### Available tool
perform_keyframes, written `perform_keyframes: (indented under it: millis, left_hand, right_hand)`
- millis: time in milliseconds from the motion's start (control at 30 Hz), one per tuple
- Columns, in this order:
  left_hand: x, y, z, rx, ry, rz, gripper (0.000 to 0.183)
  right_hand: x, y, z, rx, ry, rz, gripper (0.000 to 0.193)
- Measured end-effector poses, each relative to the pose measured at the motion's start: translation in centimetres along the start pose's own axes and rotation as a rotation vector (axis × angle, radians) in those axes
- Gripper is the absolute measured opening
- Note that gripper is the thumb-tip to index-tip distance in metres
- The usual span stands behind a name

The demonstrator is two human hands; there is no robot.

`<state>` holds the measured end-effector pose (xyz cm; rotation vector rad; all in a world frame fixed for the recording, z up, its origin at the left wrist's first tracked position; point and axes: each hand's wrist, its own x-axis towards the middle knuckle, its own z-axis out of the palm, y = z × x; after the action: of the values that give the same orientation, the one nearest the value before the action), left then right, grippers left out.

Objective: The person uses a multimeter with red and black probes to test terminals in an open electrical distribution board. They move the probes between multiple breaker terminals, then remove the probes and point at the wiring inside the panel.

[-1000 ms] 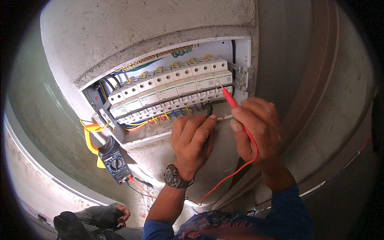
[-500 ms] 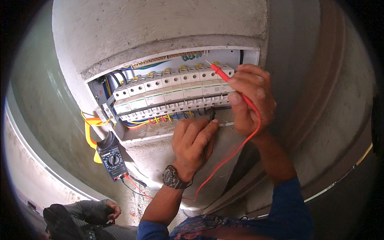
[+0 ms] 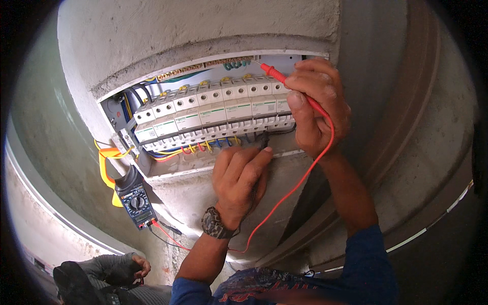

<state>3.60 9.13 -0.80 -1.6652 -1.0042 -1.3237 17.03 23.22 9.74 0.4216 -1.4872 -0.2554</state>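
Note:
My right hand [image 3: 320, 109] is closed around a red test probe [image 3: 274, 73]. Its thin metal tip points up and left, at or very near the right end of the brass terminal bar [image 3: 180, 73]; contact cannot be made out. Lower down, my left hand [image 3: 239, 173] grips a black test probe [image 3: 263, 138], mostly covered by the fingers, against the lower side of the white circuit breakers [image 3: 211, 114]. Both leads run toward a clamp meter [image 3: 136, 201], which hangs by its orange-yellow jaw at the panel's lower left corner.
The breakers sit in a recessed metal box [image 3: 325, 55] set into a concrete wall [image 3: 203, 23]. Coloured wires [image 3: 193, 147] run below the breaker row. Another person's hand [image 3: 141, 267] and grey sleeve show at the lower left. The red lead [image 3: 292, 190] loops between my forearms.
My right hand has raised the red probe's tip from just above the breakers to the end of the terminal bar. The black probe stays at the lower terminals. The view has shifted slightly.

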Motion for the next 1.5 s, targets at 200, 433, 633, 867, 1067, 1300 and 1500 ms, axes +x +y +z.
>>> perform_keyframes:
  millis: [200,433,633,867,1067,1300,1500]
  left_hand:
    - [0.0,0.0,0.1,-0.011,0.009,-0.007,0.047]
    - [0.1,0.0,0.1,-0.002,0.019,-0.006,0.048]
    - [-0.1,-0.3,0.3,-0.009,0.026,0.008,0.043]
    - [-0.3,-0.4,0.5,-0.003,0.037,0.005,0.043]
    - [-0.1,-0.3,0.2,-0.015,0.029,0.0,0.047]
    - [-0.2,-0.2,0.2,-0.027,0.019,-0.022,0.049]
    - [-0.4,-0.6,0.7,-0.007,0.047,-0.007,0.046]
  right_hand:
    - [-0.3,0.3,0.4,-0.029,0.001,-0.012,0.022]
    - [-0.2,0.0,0.0,-0.1,-0.048,-0.035,0.022]
    - [-0.3,0.3,0.0,-0.061,-0.025,-0.04,0.022]
    - [-0.2,0.7,0.4,-0.033,0.007,-0.066,0.021]
    - [0.1,0.5,0.4,-0.023,0.013,-0.072,0.02]
    - [0.5,0.2,0.7,-0.071,0.026,-0.034,0.016]
    - [0.9,0.0,0.3,-0.055,0.009,0.033,0.013]
